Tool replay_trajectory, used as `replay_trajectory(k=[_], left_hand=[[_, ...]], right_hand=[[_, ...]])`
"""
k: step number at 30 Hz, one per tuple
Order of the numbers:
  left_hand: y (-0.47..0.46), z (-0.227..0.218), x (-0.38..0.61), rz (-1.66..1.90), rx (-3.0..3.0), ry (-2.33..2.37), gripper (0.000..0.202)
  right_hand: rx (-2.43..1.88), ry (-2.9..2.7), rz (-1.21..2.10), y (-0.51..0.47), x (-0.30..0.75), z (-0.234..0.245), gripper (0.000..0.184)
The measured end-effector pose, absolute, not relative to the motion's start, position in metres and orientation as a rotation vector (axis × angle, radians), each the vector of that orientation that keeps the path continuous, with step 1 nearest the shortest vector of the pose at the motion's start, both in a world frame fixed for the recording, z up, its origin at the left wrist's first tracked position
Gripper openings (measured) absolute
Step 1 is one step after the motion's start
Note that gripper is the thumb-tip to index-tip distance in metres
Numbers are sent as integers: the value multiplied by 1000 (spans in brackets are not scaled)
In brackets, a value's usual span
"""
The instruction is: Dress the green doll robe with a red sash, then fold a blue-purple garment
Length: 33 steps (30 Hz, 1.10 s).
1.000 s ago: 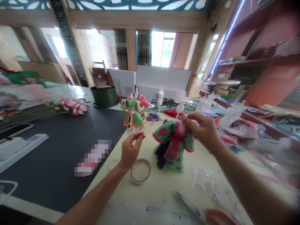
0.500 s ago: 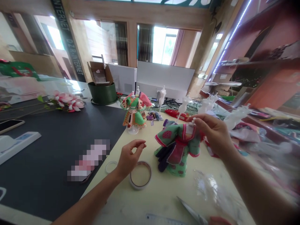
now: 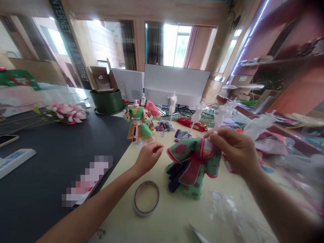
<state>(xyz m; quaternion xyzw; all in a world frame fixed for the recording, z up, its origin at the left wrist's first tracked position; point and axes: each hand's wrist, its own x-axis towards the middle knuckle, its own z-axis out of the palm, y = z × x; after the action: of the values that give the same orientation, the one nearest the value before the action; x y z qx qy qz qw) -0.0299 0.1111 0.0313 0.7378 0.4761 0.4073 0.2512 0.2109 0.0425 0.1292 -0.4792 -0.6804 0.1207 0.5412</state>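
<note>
— What has the right hand (image 3: pixel 234 151) got?
— Its fingers are pinched closed on the collar of a green doll robe (image 3: pixel 192 168), which sits right of centre on the pale tabletop (image 3: pixel 162 224)
— And the left hand (image 3: pixel 148 157)?
— Loosely curled, holding nothing, just left of the robe, with a roll of tape (image 3: pixel 146 198) on the near side and a dressed doll on a stand (image 3: pixel 139 125) on the far side

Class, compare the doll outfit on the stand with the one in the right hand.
The outfit on the stand stands upright on a clear base; the outfit in the right hand rests on the table, pinched at the collar. The stand outfit has an orange patterned skirt; the held outfit, a dark panel and red sash. Both are green with red trim.
</note>
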Motion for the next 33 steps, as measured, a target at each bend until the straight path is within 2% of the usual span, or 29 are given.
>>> replay_trajectory(k=[3, 6, 15, 21, 27, 33], left_hand=[[146, 17, -4, 927, 2072, 1347, 14], [187, 5, 18, 817, 2103, 1476, 24], [303, -13, 47, 848, 1977, 1983, 37], [355, -27, 61, 744, 1963, 2013, 74], [383, -31, 84, 639, 2131, 1920, 37], [365, -39, 91, 649, 2235, 1880, 31]], right_hand=[[-1151, -1578, 294, 46, 218, 129, 11], [-1170, -1555, 278, 51, 224, 131, 10], [-1260, -1621, 133, 65, 237, 133, 10], [-1319, -1566, 107, 70, 250, 127, 7], [-1368, -1587, 18, 69, 252, 125, 8], [-1351, -1564, 34, 66, 253, 126, 8]])
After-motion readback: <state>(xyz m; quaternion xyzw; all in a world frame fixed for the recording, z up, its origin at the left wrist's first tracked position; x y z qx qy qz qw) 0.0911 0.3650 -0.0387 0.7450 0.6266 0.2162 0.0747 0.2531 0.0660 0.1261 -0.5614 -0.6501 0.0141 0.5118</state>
